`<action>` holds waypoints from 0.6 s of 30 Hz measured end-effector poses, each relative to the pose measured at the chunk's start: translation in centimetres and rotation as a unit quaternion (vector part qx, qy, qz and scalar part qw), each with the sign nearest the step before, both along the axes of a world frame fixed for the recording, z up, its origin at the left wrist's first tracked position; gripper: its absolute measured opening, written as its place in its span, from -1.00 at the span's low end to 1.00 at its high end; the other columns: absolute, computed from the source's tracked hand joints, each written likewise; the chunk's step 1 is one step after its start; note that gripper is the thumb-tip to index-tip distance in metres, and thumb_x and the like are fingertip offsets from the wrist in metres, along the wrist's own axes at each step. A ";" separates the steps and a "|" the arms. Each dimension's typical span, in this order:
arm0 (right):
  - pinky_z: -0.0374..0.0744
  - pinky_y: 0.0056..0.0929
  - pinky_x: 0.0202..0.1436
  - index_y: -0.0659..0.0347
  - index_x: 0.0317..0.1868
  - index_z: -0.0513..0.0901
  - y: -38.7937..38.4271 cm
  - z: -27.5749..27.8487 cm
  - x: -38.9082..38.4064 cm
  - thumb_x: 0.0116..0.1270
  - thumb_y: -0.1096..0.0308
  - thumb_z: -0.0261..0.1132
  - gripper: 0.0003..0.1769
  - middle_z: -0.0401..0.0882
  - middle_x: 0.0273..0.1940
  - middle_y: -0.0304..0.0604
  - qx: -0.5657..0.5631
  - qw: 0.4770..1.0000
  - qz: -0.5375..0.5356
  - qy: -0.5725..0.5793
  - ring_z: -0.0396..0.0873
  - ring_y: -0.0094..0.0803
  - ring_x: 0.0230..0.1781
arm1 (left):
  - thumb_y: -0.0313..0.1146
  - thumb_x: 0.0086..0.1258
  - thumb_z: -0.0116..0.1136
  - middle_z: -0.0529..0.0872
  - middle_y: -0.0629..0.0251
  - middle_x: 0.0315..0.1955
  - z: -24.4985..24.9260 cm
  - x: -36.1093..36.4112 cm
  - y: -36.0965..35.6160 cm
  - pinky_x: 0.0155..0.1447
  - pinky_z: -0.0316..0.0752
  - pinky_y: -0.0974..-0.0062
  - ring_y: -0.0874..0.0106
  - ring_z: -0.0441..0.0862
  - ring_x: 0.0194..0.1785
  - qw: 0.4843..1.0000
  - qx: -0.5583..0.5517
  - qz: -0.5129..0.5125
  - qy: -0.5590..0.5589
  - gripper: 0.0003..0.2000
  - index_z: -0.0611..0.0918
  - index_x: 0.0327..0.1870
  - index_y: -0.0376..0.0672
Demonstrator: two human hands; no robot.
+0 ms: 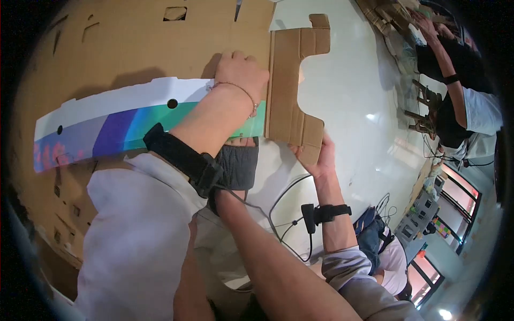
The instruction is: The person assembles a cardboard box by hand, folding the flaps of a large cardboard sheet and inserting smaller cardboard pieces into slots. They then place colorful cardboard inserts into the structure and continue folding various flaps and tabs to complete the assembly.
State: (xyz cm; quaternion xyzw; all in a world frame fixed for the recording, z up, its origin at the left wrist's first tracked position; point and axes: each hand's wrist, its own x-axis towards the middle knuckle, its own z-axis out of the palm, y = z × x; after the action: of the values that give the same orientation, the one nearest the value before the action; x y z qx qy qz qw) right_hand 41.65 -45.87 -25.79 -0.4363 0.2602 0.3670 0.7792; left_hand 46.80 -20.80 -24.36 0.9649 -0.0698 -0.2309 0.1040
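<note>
A person's left hand [242, 72] bears down on one large cardboard sheet [123, 48] that is opened out flat and cut with several small slots; the fingers are pressed together and curled under at the knuckles, their tips hidden, so whether they grip anything cannot be told. The hand sits at the end of one printed strip [123, 120], white along its upper edge with bands of purple, blue and teal below, which lies across the sheet and shows two round punched holes [172, 103].

Just beside it, the right hand [317, 155] pinches the lower corner of one notched cardboard flap [286, 96], fingers behind the board and the heel of the hand below it; the flap adjoins the sheet's edge over a pale glossy surface [348, 80].

Two black wrist straps show, one on each forearm [184, 158] [326, 213]; a thin bracelet [243, 93] circles the left wrist; one dark cable [278, 208] loops near the right strap. Another person [460, 101] works well apart at the far right.
</note>
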 end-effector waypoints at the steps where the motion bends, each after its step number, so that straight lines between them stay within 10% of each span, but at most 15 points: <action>1: 0.52 -0.35 0.11 0.39 0.24 0.36 0.9 -0.7 -0.4 0.44 0.13 0.11 -0.46 0.50 0.12 -0.06 -0.075 0.995 0.071 -0.016 0.47 -0.34 0.16 | -0.06 -0.23 0.52 0.63 0.27 -0.05 0.3 0.1 0.3 0.16 0.40 0.28 0.25 0.50 0.16 1.000 0.006 -0.013 0.022 -0.49 0.70 -0.16 -0.04; 5: 0.43 -0.44 0.18 0.38 0.28 0.31 3.7 -1.5 0.1 0.45 0.14 0.12 -0.44 0.44 0.14 -0.11 -0.157 0.959 0.220 -0.086 0.47 -0.46 0.08 | -0.05 -0.18 0.51 0.68 0.22 -0.11 0.3 0.2 0.9 0.05 0.49 0.17 0.19 0.60 0.05 0.998 -0.029 0.014 0.055 -0.50 0.69 -0.18 -0.07; 18: 0.55 -0.48 -0.02 0.35 0.08 0.45 8.6 2.0 0.0 0.35 0.09 0.25 -0.50 0.59 -0.14 -0.21 -0.107 0.982 0.138 -0.073 0.58 -0.51 -0.15 | 0.04 0.21 0.17 0.68 -0.02 -0.34 8.7 -6.0 7.5 -0.10 0.50 0.17 0.03 0.64 -0.22 0.986 -0.126 0.104 -0.027 -0.56 0.61 -0.21 -0.22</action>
State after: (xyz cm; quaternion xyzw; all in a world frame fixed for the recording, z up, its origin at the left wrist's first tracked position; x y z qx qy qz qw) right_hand 41.62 -37.24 -23.79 -0.5743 0.1773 0.4086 0.6869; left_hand 40.78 -13.26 -15.71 0.9521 -0.0008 -0.1820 0.2457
